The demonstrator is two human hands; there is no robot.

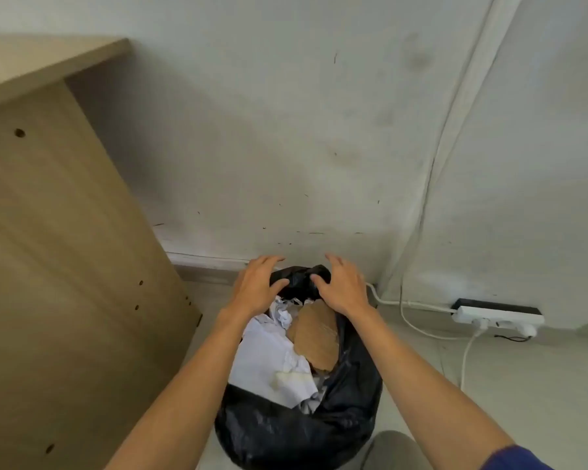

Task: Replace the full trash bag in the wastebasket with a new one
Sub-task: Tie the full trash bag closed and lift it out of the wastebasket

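Observation:
A black trash bag sits on the floor below me, covering the wastebasket so that the basket itself is hidden. It is full of crumpled white paper and a torn piece of brown cardboard. My left hand and my right hand reach over the bag's far rim, where the black plastic is bunched. The fingers of both hands are spread and curved over that rim, thumbs touching the plastic. Neither hand has closed on it.
A tan wooden desk side panel stands close on the left. The wall is right behind the bag. A white power strip with cables lies on the floor at the right. My knee shows at the bottom.

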